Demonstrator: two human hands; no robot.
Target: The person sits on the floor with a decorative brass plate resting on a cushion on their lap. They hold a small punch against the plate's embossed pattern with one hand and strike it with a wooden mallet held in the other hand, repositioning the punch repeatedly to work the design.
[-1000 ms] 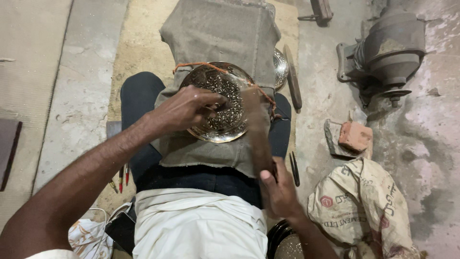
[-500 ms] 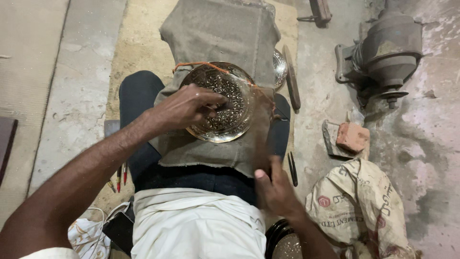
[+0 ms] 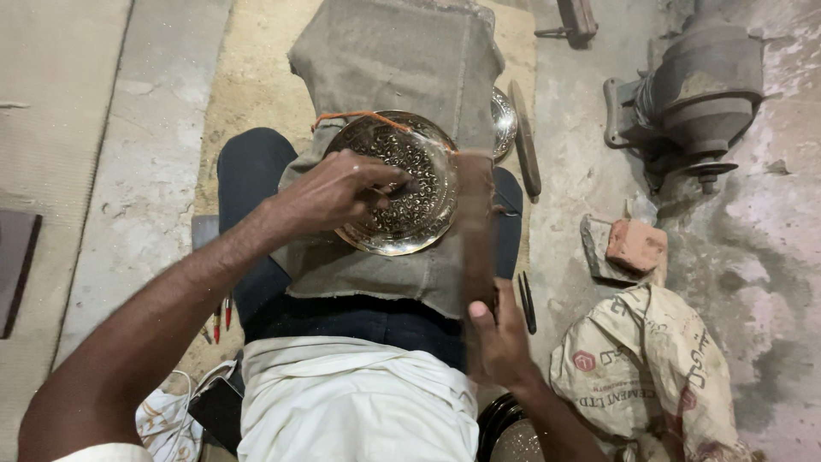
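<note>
Your left hand pinches a small tool on the engraved plate, padded by lap cloth. At 5 o'clock, your right hand grips a blurred wooden stick.

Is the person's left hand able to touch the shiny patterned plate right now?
Probably yes: the left hand already rests over the patterned metal plate on the lap, fingers pinching a small tool against it, with nothing between them.

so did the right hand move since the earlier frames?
Yes. The right hand swung its blurred wooden stick left, toward the engraved metal plate, away from the printed sack.
</note>
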